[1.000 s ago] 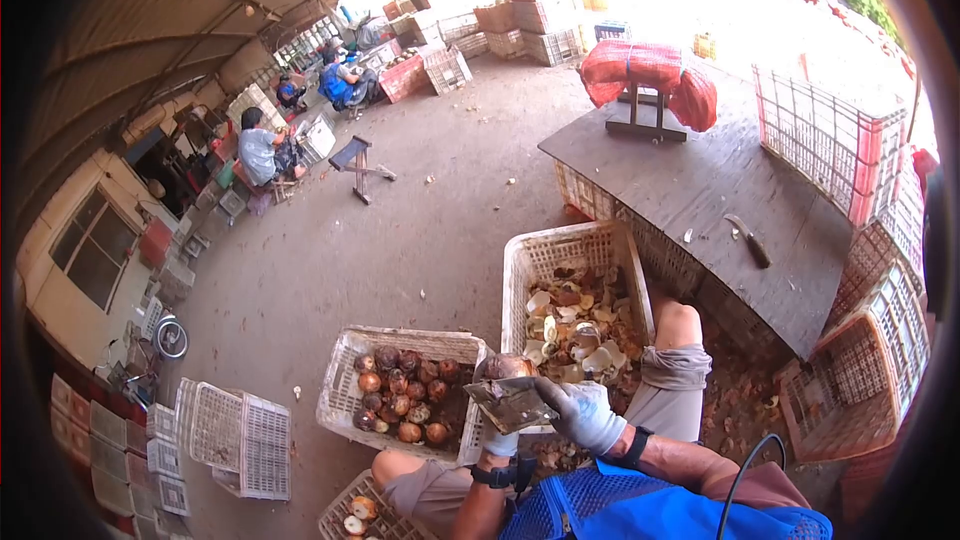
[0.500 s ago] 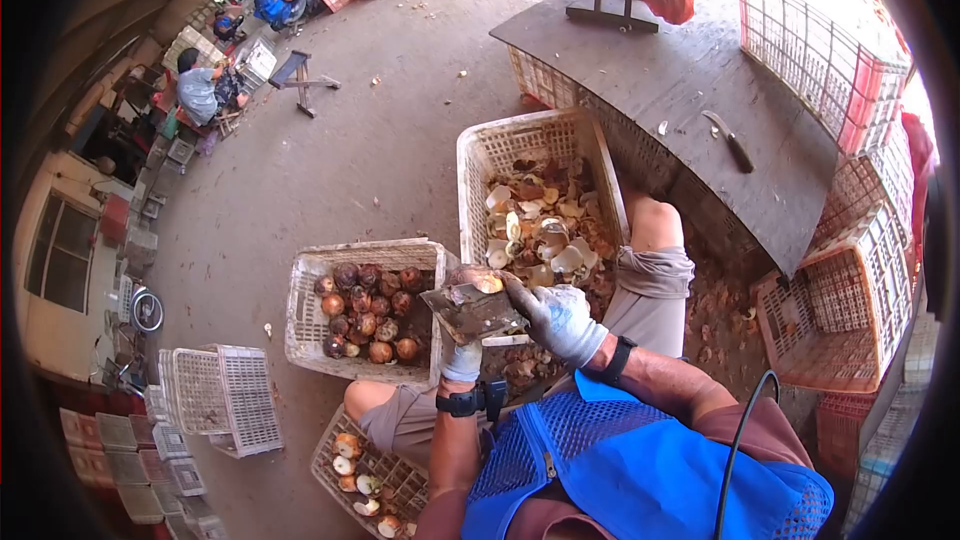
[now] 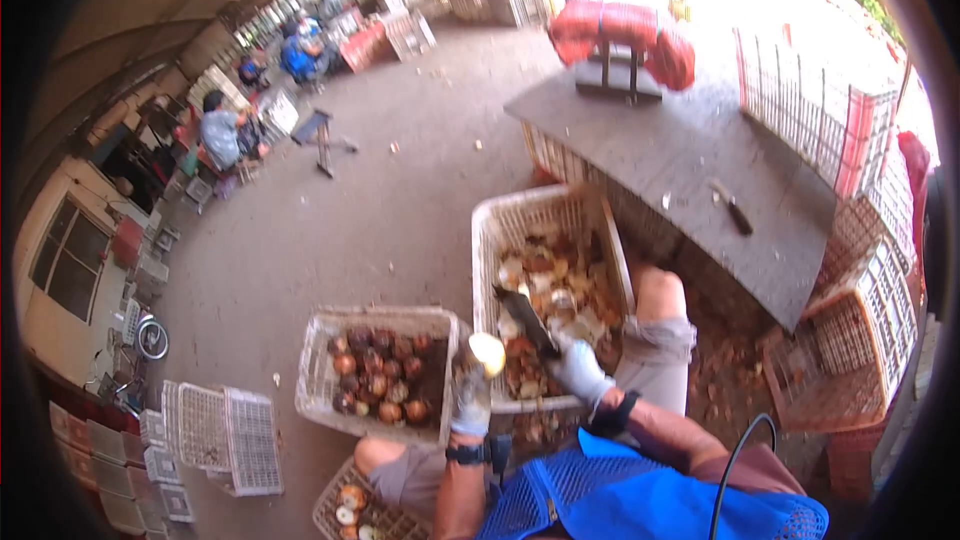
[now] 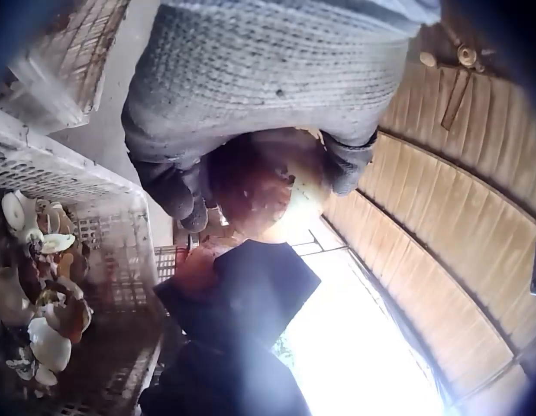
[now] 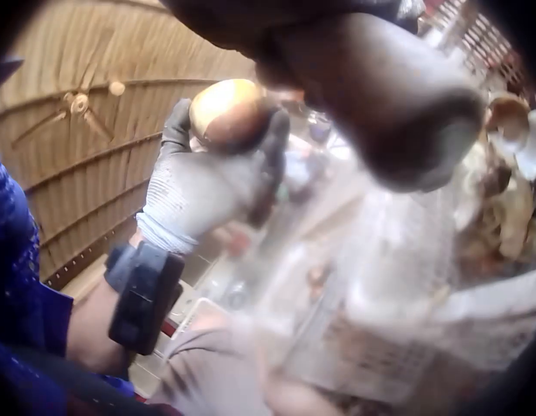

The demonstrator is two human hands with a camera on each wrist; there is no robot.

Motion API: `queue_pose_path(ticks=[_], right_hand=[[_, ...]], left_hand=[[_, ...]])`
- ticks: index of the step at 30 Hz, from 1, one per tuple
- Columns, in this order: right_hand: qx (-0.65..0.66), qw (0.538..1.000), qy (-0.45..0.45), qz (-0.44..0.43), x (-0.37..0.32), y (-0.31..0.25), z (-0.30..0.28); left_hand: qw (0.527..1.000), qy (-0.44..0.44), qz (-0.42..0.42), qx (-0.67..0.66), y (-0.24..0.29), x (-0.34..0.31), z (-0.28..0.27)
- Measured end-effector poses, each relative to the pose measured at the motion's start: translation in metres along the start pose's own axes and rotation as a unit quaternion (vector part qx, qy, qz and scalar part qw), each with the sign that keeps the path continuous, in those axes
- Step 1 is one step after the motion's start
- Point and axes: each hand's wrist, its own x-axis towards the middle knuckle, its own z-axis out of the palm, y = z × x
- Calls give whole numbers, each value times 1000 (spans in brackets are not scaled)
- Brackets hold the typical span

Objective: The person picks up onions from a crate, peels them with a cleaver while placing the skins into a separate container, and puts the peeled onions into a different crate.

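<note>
Bulb [image 3: 487, 353] sitting in the left hand [image 3: 472, 402], broad knife [image 3: 528, 318] in the right hand [image 3: 582, 375]

The bulb is showing a pale, cut-looking top over reddish-brown skin, and the left hand, in a knitted glove, is gripping it from below with curled fingers. It is being held up near the gap between two plastic crates. The right hand, also gloved, is closing round the knife's handle; the dark blade is standing out over the right crate [image 3: 535, 222], apart from the bulb. Its edge is blurring in the head view, so its exact shape is hard to judge.

Inside the right crate, brown and white peelings [image 3: 560, 275] are lying in a heap. The left crate [image 3: 316, 365] is holding whole brown bulbs [image 3: 385, 365]. At the near left, by the person's knee, a lattice crate [image 3: 398, 510] is carrying bulbs with pale patches.

On the right, a dark tabletop [image 3: 780, 260] is supporting a small knife [image 3: 738, 218] and, toward its far end, a red mesh bundle [image 3: 620, 35] on a stand. At the far left, a person in a grey top [image 3: 220, 137] is sitting near a small stool [image 3: 318, 135].
</note>
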Motion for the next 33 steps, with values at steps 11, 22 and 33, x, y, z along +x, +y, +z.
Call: queue_pose_path(ticks=[11,22,33], right_hand=[[626,675,-209,329,-17,-9,1],[718,593,-252,263,-11,-14,-25],[174,975,76,-116,-14,-66,-43]], left_hand=[[926,-215,87,299,62,-6,76],[890,-174,-24,421,93,-21,74],[970,-160,-27,-180,61,-22,89]])
